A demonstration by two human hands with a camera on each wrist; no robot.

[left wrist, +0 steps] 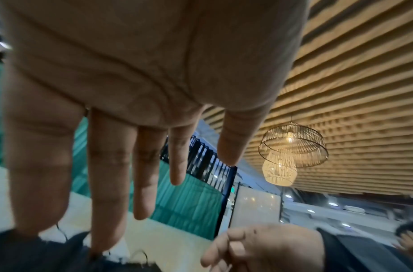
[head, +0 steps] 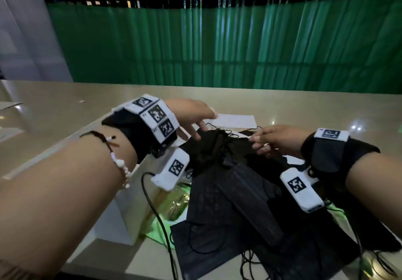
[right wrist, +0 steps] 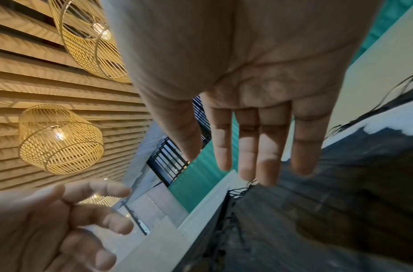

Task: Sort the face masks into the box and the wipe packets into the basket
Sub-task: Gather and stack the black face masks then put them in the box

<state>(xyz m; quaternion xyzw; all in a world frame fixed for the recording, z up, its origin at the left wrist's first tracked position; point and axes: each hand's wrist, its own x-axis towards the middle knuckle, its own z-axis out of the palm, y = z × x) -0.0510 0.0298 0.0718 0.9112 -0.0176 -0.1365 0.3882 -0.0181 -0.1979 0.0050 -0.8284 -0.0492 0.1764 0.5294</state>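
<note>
A heap of black face masks [head: 235, 184] with tangled ear loops lies over a white box [head: 121, 210] in the middle of the head view. My left hand [head: 200, 127] hovers at the heap's far left with fingers spread and straight; its fingertips [left wrist: 103, 244] touch the black masks [left wrist: 26, 254]. My right hand [head: 258, 142] reaches in from the right, its fingers [right wrist: 268, 165] straight over the masks [right wrist: 340, 211], tips at the loops. A shiny green wipe packet [head: 176, 201] peeks out under the heap's left edge. No basket is in view.
A white flap or card [head: 236, 120] lies just beyond the heap. The beige table [head: 65, 114] runs left and back to a green curtain [head: 217, 45]. A black cable [head: 156, 210] hangs from my left wrist across the box.
</note>
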